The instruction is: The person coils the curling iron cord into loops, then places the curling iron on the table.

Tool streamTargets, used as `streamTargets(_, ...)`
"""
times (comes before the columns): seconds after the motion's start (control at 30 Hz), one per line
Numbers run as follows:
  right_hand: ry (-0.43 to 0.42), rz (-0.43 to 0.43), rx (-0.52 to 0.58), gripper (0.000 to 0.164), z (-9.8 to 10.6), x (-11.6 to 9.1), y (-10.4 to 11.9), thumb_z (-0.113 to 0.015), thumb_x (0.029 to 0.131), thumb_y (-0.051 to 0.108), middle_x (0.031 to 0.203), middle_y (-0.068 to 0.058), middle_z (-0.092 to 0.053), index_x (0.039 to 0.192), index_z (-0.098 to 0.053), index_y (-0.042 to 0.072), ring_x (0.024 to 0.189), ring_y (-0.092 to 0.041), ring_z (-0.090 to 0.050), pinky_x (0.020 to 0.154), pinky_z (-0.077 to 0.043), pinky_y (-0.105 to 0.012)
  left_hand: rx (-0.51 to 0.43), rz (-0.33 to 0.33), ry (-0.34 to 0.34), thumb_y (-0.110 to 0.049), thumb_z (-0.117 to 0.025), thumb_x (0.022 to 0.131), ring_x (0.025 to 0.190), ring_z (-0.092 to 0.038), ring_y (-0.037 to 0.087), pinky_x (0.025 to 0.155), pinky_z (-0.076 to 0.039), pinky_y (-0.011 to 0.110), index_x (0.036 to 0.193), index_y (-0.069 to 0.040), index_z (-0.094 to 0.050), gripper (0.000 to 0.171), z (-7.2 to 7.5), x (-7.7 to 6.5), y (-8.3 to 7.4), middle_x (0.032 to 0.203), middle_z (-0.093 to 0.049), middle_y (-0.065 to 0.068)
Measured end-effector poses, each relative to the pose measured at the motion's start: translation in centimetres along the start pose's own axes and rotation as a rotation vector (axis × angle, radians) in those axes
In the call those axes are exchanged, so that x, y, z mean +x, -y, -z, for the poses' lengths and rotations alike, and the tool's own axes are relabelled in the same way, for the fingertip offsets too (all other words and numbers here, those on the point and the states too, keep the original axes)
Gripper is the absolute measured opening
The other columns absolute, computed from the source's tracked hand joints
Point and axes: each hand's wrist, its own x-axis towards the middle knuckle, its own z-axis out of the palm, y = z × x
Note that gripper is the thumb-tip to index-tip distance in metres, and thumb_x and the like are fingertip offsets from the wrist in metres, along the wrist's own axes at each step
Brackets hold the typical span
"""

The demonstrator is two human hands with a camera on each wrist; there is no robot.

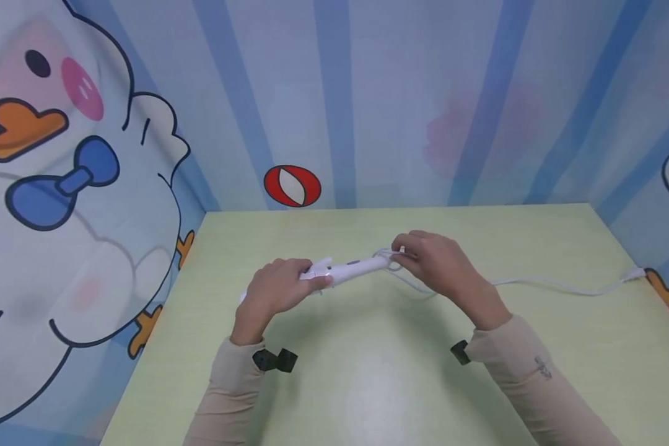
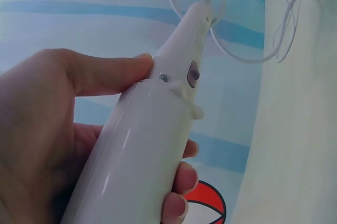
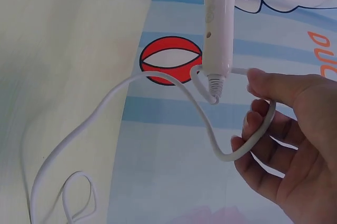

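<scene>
A white curling iron [image 1: 358, 270] is held raised over the table, tilted with its cord end up to the right. My left hand [image 1: 279, 286] grips its thick part, thumb along the top and fingers curled beneath. A grey switch [image 2: 193, 74] shows on the handle in the left wrist view. My right hand [image 1: 439, 263] is at the cord end, pinching a loop of the white cord [image 3: 210, 134] between thumb and fingers. From the handle's ribbed collar [image 3: 215, 84] the cord bends back around the handle end. The iron's far end is mostly behind my left hand.
The rest of the cord runs right across the pale yellow-green table [image 1: 368, 390] to a white plug [image 1: 634, 274] near the right edge. Cartoon-printed blue panels [image 1: 390, 105] stand behind and beside the table. Both sleeves carry small black devices [image 1: 275, 360].
</scene>
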Motion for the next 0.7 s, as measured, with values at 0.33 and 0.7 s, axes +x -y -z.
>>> streamTargets(0.33,0.144,-0.071,0.197,0.026,-0.1,-0.6,-0.3,-0.057,0.092,0.020,0.072,0.005,-0.060,0.117,-0.060,0.015,0.058,-0.009,-0.047,0.056,-0.040,-0.030,-0.051,0.049,-0.097,-0.059,-0.049,0.084,0.060,-0.050,0.016,0.053,-0.036,0.030,0.101,-0.018,-0.060,0.046,-0.3,0.1,0.2,0.068,-0.054,-0.001)
streamTargets(0.7,0.052,0.045,0.341,0.043,-2.6,-1.7,-1.1,-0.059,0.089,0.010,0.089,0.004,-0.067,0.131,-0.052,0.013,0.078,-0.007,-0.061,0.062,-0.045,-0.029,-0.142,0.100,-0.136,-0.058,-0.047,0.086,0.065,-0.051,0.017,0.057,-0.038,0.031,0.103,-0.015,-0.059,0.048,-0.6,0.1,-0.7,0.075,-0.056,0.000)
